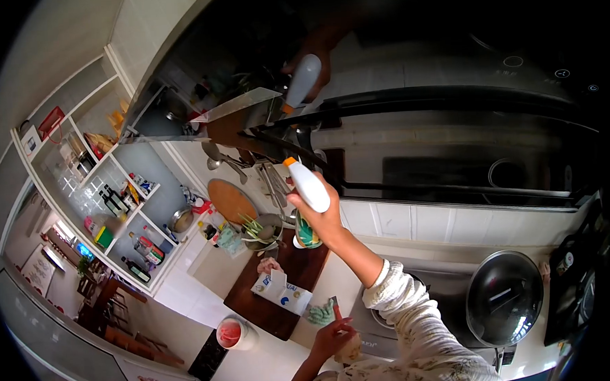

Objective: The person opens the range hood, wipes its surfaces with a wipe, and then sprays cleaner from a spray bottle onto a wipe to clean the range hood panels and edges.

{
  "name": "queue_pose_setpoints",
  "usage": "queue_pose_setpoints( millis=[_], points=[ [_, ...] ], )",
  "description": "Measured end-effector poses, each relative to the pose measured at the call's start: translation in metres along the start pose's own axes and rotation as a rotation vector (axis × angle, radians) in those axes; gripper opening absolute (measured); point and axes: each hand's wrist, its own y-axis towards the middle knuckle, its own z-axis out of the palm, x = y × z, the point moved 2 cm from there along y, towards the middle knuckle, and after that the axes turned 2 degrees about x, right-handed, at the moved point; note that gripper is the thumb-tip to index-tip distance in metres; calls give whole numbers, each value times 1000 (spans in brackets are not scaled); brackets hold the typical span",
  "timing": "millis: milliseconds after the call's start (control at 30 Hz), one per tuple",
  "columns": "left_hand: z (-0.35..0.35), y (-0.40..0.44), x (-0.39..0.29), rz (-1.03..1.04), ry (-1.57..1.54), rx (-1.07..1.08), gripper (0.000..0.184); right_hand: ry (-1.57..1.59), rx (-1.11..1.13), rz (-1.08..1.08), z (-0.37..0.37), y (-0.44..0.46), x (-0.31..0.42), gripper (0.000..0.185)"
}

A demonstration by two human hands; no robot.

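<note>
My right hand (325, 215) is raised in front of the black range hood, its fingers wrapped round a white bottle (310, 189) with an orange cap. The bottle is tilted, cap toward the upper left, and its reflection shows in the glossy hood (425, 144). Lower down, my left hand (335, 335) has its fingers apart beside a crumpled green cloth (321, 314). A beige item (348, 349), partly covered, lies by that hand. White printed packaging (282, 292) rests on the dark wooden board (259, 308).
A lidded pan (505, 297) stands on the stove (452, 296) at right. Behind the board are a pot with green stalks (263, 236), a round wooden board (232, 199) and a green bottle (307, 232). A white tub (235, 334) stands near the counter edge. Shelves (113, 233) hold bottles.
</note>
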Motion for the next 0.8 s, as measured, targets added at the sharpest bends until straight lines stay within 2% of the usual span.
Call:
queue_pose_setpoints(
  millis=[133, 233, 300, 433, 533, 667, 800],
  points=[
    [2, 1, -11, -141, 4, 86, 36, 237, -16, 101, -5, -3, -17, 33],
    [9, 4, -4, 26, 15, 41, 38, 359, -49, 139, 2, 2, -10, 32],
    [10, 4, -8, 28, 1, 38, 38, 401, -56, 135, 11, 9, -6, 31],
    [10, 6, 0, -28, 53, 34, 39, 351, -53, 41, 29, 18, -13, 43],
    [10, 5, -3, -65, 48, 40, 40, 420, -128, 128, 41, 19, -15, 31],
    [9, 5, -7, -79, -9, 59, 39, 514, -220, 74, 55, 24, -7, 32],
    [9, 6, 5, -65, 2, 31, 40, 619, -255, 122, 61, 26, -1, 29]
  ],
)
